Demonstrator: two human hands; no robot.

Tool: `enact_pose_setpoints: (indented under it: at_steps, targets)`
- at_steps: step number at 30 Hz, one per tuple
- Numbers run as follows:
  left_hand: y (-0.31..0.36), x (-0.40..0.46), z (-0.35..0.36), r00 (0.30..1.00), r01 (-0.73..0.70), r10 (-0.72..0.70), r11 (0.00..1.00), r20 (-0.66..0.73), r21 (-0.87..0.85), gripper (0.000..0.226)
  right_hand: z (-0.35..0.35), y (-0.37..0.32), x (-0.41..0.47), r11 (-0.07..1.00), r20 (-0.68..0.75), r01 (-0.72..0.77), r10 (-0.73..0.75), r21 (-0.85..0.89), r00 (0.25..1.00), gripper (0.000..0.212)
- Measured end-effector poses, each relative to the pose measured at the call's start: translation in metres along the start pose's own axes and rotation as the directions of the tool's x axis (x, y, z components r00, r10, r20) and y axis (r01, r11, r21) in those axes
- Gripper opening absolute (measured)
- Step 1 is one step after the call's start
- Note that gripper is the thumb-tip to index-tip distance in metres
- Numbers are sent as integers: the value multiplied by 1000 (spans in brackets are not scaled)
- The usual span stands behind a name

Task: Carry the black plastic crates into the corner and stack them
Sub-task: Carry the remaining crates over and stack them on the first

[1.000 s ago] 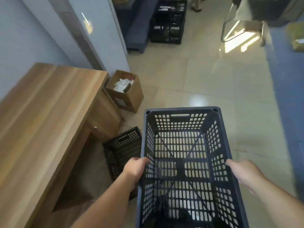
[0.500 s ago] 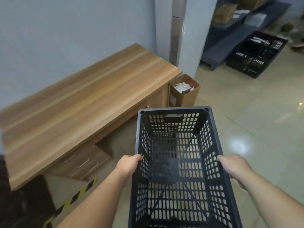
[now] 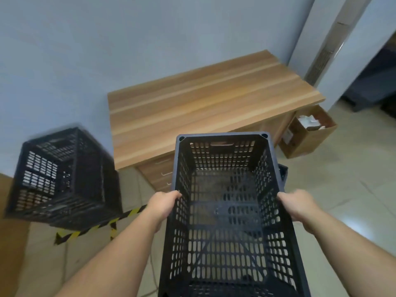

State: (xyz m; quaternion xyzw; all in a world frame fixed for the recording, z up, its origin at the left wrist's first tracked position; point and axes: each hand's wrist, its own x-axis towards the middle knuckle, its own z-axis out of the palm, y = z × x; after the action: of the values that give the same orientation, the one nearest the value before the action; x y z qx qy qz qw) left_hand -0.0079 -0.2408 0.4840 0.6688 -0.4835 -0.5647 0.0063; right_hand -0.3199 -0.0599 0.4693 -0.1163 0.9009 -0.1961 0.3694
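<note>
I hold an empty black plastic crate [image 3: 222, 266] in front of me, its open top facing up. My left hand [image 3: 164, 203] grips its left rim and my right hand [image 3: 299, 204] grips its right rim. A stack of black crates [image 3: 62, 179], blurred, stands at the left against the wall. The corner of another black crate [image 3: 283, 173] shows just behind the right side of the held one, beside the desk.
A wooden desk [image 3: 203, 99] with drawers stands against the pale wall straight ahead. A cardboard box [image 3: 309, 136] with white scraps sits by its right end. Yellow-black tape [image 3: 100, 224] marks the tiled floor. A brown cardboard surface [image 3: 10, 232] fills the far left.
My view has swung left: the desk moved from left to centre, and the stack of crates by the wall came into sight. Both hands kept their grip on the carried crate.
</note>
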Motion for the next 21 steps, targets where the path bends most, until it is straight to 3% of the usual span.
enact_pose_setpoints:
  at_steps: [5, 9, 13, 21]
  targets:
    - [-38, -10, -73, 995, 58, -63, 996, -75, -73, 40, 48, -53, -57, 991, 8, 82, -81, -111, 997, 38]
    - [-67, -18, -123, 981, 103, -124, 985, -152, -137, 42, 85, -88, -79, 961, 74, 142, -128, -237, 989, 46]
    - [-96, -25, -165, 957, 146, -190, 968, -218, -206, 55, 116, -126, -97, 919, 177, 228, -178, -321, 968, 40]
    - [-142, -53, -218, 877, 193, -322, 916, -356, -352, 29, 173, -193, -134, 811, 363, 416, -273, -411, 891, 36]
